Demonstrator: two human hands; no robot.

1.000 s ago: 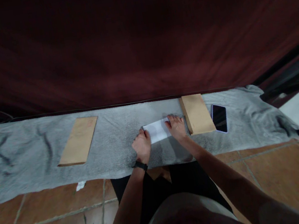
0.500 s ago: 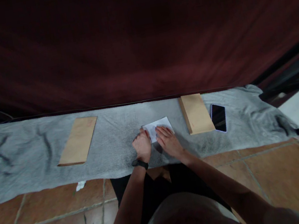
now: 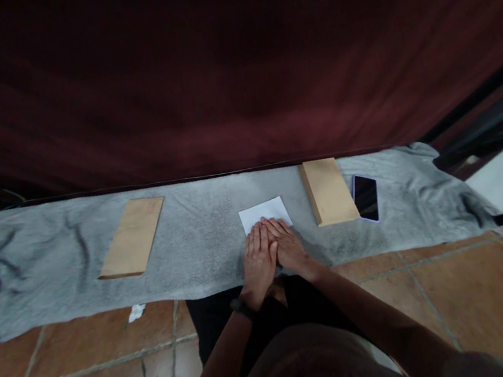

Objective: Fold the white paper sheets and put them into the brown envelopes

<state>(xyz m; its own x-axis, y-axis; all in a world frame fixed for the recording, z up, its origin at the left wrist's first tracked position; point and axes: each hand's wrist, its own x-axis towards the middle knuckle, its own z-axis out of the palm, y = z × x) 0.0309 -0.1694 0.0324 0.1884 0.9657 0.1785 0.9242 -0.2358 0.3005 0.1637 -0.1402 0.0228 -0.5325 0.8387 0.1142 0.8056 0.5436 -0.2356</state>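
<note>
A small white sheet of paper (image 3: 261,211), seemingly folded, lies on the grey cloth in front of me. My left hand (image 3: 258,260) rests flat on the paper's near part, fingers stretched out and pointing away from me. Beside it, my right hand (image 3: 286,246) also presses flat on the paper, and the two hands touch at the fingers and thumbs. Both hands cover the near edge of the sheet. A dark watch (image 3: 242,308) is on my left wrist.
A flat brown envelope (image 3: 133,237) lies to the left. To the right stands a thick stack of brown envelopes (image 3: 330,191), with a phone (image 3: 366,198) close beside it. The grey cloth (image 3: 200,229) covers a narrow bench against a dark red curtain (image 3: 235,88).
My left hand has gone from curled at the paper's left edge to flat on its near part, next to my right hand. The right hand has slid slightly toward me.
</note>
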